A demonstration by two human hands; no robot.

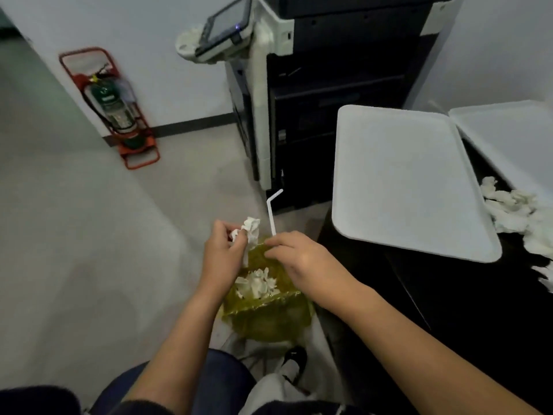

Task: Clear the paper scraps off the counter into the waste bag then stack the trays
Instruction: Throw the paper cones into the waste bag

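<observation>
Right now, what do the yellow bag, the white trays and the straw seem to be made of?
Yellow bag: thin plastic film, glossy and see-through; the scraps inside show through, and it wrinkles.
Near tray and far tray: probably rigid plastic, smooth matte white with a raised rim; foam is possible.
Straw: likely plastic, white, with a bent neck.

Scraps (256, 283) in waste bag (270, 317), left of counter (449, 295), trays (410, 181) on counter
</observation>
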